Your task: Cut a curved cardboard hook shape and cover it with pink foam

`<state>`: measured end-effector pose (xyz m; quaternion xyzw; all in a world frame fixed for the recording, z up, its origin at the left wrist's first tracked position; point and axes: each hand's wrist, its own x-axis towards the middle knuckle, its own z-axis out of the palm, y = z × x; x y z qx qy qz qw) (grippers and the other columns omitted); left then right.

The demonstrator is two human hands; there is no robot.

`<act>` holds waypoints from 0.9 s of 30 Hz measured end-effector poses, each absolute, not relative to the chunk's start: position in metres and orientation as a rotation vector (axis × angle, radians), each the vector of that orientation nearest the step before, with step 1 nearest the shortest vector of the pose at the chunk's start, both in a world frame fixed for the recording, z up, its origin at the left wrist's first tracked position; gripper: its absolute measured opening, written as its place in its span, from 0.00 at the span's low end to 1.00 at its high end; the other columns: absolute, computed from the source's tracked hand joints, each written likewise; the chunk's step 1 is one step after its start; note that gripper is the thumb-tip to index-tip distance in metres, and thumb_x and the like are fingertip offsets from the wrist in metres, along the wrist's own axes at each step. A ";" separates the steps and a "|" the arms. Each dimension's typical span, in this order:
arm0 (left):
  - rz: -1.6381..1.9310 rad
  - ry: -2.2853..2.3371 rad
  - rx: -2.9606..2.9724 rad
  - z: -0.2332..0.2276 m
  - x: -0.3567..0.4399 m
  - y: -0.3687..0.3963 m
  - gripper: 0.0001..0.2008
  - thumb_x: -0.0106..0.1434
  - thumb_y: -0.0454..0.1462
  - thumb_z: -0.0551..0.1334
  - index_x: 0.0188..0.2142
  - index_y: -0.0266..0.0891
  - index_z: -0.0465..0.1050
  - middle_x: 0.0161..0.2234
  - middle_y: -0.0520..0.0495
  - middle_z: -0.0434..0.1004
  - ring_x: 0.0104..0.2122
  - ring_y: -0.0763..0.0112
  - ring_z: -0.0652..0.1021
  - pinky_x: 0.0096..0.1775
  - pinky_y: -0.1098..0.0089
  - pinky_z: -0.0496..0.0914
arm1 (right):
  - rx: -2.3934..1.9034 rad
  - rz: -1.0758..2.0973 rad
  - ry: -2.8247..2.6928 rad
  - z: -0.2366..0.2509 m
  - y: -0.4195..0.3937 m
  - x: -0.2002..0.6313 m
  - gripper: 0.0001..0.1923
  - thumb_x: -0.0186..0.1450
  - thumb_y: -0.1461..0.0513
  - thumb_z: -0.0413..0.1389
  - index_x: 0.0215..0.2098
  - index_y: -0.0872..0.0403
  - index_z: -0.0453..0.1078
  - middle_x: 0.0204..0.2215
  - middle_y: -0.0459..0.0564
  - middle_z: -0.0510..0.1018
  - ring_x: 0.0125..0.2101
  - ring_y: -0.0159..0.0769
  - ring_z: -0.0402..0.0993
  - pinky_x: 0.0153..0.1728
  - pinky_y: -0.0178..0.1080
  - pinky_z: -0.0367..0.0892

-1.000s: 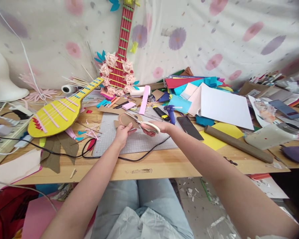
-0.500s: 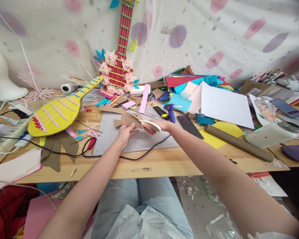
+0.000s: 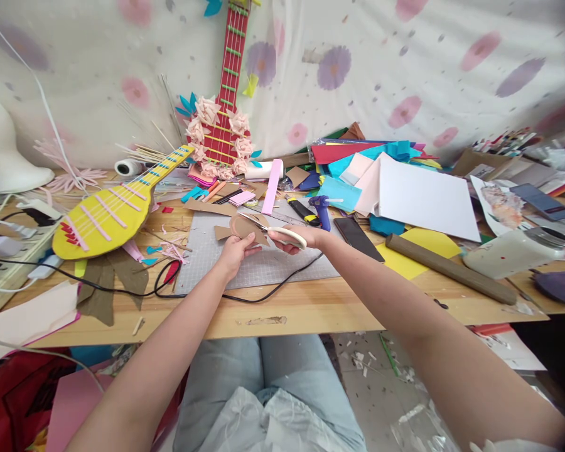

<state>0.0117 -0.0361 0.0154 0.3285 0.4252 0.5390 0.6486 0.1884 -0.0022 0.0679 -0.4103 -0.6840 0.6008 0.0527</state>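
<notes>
My left hand pinches a brown cardboard piece with a rounded edge, held just above the grey cutting mat. My right hand grips cream-handled scissors, whose blades point left into the cardboard. Both hands meet over the middle of the mat, near the wooden table's front edge.
A yellow paper guitar lies at the left, and a red one leans on the flowered cloth behind. A black cable crosses the mat. A blue glue gun, phone, cardboard tube and coloured sheets crowd the right.
The hands have stayed over the mat, and the cardboard has turned slightly in my left hand while the scissors stay in it. The view has shifted a little.
</notes>
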 end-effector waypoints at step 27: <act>1.054 0.989 0.812 0.025 0.007 -0.035 0.10 0.51 0.33 0.64 0.35 0.30 0.74 0.30 0.40 0.79 0.33 0.62 0.78 0.40 0.61 0.71 | -1.071 1.880 -2.116 0.065 0.002 0.189 0.26 0.57 0.42 0.46 0.23 0.57 0.56 0.14 0.39 0.55 0.14 0.20 0.50 0.13 0.26 0.49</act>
